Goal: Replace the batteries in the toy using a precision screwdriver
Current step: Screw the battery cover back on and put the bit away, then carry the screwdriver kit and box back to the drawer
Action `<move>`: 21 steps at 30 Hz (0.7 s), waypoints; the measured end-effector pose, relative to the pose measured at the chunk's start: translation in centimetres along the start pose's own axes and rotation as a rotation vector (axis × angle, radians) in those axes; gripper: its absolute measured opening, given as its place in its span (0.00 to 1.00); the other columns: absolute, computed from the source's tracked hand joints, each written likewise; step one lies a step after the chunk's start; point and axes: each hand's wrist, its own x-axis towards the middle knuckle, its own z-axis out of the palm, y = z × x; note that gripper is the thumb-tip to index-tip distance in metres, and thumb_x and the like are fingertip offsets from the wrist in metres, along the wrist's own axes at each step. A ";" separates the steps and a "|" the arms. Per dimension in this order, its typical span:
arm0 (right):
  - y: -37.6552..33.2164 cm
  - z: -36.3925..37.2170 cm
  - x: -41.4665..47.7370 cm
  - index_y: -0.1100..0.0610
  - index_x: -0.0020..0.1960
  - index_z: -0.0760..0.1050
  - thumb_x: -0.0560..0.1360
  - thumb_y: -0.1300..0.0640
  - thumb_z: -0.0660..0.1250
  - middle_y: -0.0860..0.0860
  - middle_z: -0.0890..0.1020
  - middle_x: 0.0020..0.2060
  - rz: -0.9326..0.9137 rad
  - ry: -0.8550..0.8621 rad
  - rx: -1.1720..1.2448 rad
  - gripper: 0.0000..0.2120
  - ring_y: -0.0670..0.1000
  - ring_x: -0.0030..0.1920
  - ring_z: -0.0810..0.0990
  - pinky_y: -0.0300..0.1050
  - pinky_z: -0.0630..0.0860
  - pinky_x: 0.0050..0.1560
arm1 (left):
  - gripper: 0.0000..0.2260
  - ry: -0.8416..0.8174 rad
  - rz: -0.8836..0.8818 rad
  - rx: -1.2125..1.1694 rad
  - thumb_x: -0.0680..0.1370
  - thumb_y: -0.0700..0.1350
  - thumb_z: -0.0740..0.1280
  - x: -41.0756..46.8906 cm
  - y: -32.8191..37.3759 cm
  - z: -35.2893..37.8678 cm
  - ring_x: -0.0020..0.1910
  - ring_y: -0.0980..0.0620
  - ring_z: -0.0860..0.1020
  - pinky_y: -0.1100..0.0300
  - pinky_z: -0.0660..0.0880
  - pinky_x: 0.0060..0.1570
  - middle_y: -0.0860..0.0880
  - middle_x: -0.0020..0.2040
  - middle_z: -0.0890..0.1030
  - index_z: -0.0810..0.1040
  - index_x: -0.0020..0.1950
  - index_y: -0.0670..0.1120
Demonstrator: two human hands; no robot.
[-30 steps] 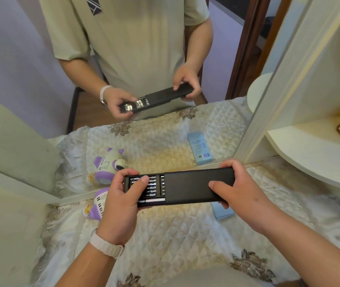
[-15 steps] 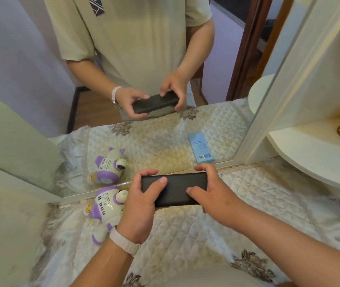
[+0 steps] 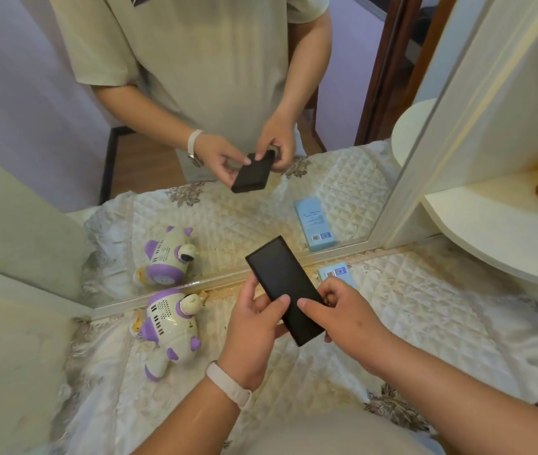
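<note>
Head view: the black screwdriver case [image 3: 285, 290], which stood open with its bit tray pulled out a second ago, is now slid shut and turned lengthwise. The left hand [image 3: 254, 326] and the right hand [image 3: 343, 315] both pinch it at its near end, above the cloth. So I judge no tool is taken out yet. The toy [image 3: 169, 326] lies untouched on the quilted cloth [image 3: 425, 307], near the mirror [image 3: 261, 208]; a blue box [image 3: 338, 272] lies just behind the hands.

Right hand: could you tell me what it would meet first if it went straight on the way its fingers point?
The right hand already touches the black case; past it, probably the left hand.
</note>
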 end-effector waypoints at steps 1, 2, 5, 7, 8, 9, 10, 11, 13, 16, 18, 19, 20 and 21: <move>0.4 0.1 0.2 0.55 0.42 0.71 0.73 0.47 0.70 0.48 0.76 0.34 -0.002 -0.007 -0.033 0.13 0.47 0.35 0.75 0.47 0.76 0.38 | 0.18 0.002 -0.013 0.022 0.79 0.34 0.64 0.2 -0.3 0.2 0.51 0.44 0.84 0.45 0.81 0.50 0.42 0.50 0.85 0.73 0.65 0.52; 0.9 0.0 0.4 0.56 0.43 0.71 0.73 0.46 0.70 0.49 0.76 0.34 0.002 -0.014 -0.062 0.14 0.47 0.35 0.75 0.47 0.75 0.38 | 0.18 0.012 -0.029 0.033 0.79 0.35 0.64 0.5 -0.6 0.3 0.51 0.44 0.84 0.45 0.81 0.50 0.43 0.51 0.85 0.73 0.65 0.53; 2.4 -0.2 1.4 0.56 0.44 0.72 0.74 0.44 0.68 0.55 0.79 0.38 0.048 -0.056 -0.094 0.15 0.47 0.37 0.76 0.45 0.74 0.39 | 0.19 0.028 -0.078 0.042 0.79 0.35 0.65 1.5 -1.3 0.5 0.50 0.45 0.84 0.47 0.82 0.48 0.43 0.51 0.85 0.73 0.66 0.53; 3.4 -0.5 2.2 0.54 0.43 0.73 0.75 0.44 0.67 0.56 0.82 0.41 0.066 -0.089 -0.110 0.13 0.47 0.37 0.77 0.43 0.74 0.39 | 0.20 0.030 -0.108 0.050 0.79 0.35 0.65 2.3 -1.6 0.6 0.49 0.46 0.85 0.50 0.82 0.45 0.43 0.50 0.85 0.72 0.66 0.54; 3.9 -0.8 2.7 0.53 0.43 0.74 0.76 0.45 0.67 0.55 0.82 0.42 0.071 -0.098 -0.109 0.11 0.47 0.37 0.78 0.42 0.74 0.38 | 0.20 0.037 -0.122 0.058 0.79 0.35 0.65 2.7 -1.9 0.6 0.48 0.46 0.85 0.50 0.82 0.45 0.43 0.50 0.85 0.72 0.67 0.53; 4.4 -1.0 3.2 0.52 0.44 0.74 0.76 0.46 0.66 0.53 0.82 0.41 0.085 -0.099 -0.095 0.10 0.47 0.37 0.79 0.40 0.74 0.37 | 0.21 0.046 -0.136 0.068 0.79 0.35 0.66 3.2 -2.3 0.6 0.48 0.46 0.84 0.50 0.82 0.45 0.43 0.50 0.85 0.72 0.68 0.53; 5.2 -1.3 3.7 0.51 0.44 0.74 0.77 0.46 0.65 0.52 0.82 0.41 0.106 -0.088 -0.076 0.09 0.47 0.38 0.80 0.40 0.74 0.38 | 0.21 0.055 -0.149 0.080 0.79 0.35 0.66 3.6 -2.6 0.5 0.49 0.47 0.84 0.50 0.82 0.45 0.43 0.50 0.85 0.72 0.68 0.53; 6.1 -1.7 4.3 0.51 0.44 0.74 0.77 0.47 0.65 0.51 0.82 0.41 0.130 -0.058 -0.077 0.08 0.48 0.38 0.80 0.41 0.74 0.39 | 0.21 0.060 -0.160 0.089 0.79 0.35 0.66 4.0 -2.9 0.5 0.49 0.47 0.84 0.50 0.82 0.45 0.43 0.50 0.85 0.72 0.69 0.53; 8.5 -2.6 5.6 0.50 0.44 0.73 0.77 0.47 0.64 0.49 0.80 0.42 0.153 0.057 -0.179 0.07 0.49 0.40 0.80 0.44 0.75 0.42 | 0.22 0.064 -0.190 0.097 0.79 0.35 0.66 4.8 -3.7 0.3 0.48 0.48 0.85 0.52 0.82 0.42 0.45 0.49 0.86 0.71 0.70 0.53; 12.2 -3.8 7.1 0.51 0.54 0.72 0.76 0.47 0.65 0.50 0.77 0.51 0.181 0.181 -0.362 0.10 0.50 0.47 0.78 0.50 0.77 0.47 | 0.23 0.088 -0.250 0.097 0.79 0.34 0.65 5.9 -5.0 0.2 0.46 0.50 0.85 0.55 0.81 0.40 0.46 0.47 0.86 0.70 0.71 0.51; 13.9 -4.1 7.7 0.52 0.63 0.69 0.74 0.44 0.66 0.50 0.72 0.55 0.225 0.167 -0.458 0.20 0.53 0.53 0.76 0.51 0.76 0.50 | 0.23 0.106 -0.287 0.110 0.79 0.34 0.65 6.3 -6.0 0.0 0.46 0.51 0.85 0.55 0.82 0.40 0.46 0.47 0.86 0.70 0.71 0.51; 14.5 -4.1 7.9 0.52 0.64 0.68 0.73 0.43 0.67 0.50 0.71 0.54 0.235 0.154 -0.489 0.24 0.53 0.54 0.75 0.52 0.76 0.51 | 0.23 0.111 -0.301 0.118 0.79 0.34 0.65 6.5 -6.3 -0.1 0.46 0.50 0.85 0.54 0.82 0.40 0.46 0.48 0.86 0.70 0.72 0.51; 15.0 -4.0 8.0 0.52 0.64 0.68 0.71 0.41 0.68 0.50 0.70 0.54 0.236 0.145 -0.507 0.26 0.54 0.55 0.75 0.52 0.76 0.51 | 0.23 0.116 -0.317 0.126 0.79 0.35 0.66 6.7 -6.8 -0.1 0.46 0.50 0.85 0.54 0.82 0.41 0.46 0.48 0.86 0.70 0.72 0.51; 15.2 -3.7 8.1 0.52 0.64 0.67 0.70 0.40 0.69 0.49 0.69 0.53 0.231 0.141 -0.514 0.28 0.53 0.56 0.74 0.52 0.76 0.51 | 0.23 0.120 -0.329 0.132 0.79 0.35 0.66 6.7 -7.0 -0.1 0.47 0.50 0.85 0.54 0.82 0.41 0.45 0.49 0.86 0.70 0.72 0.51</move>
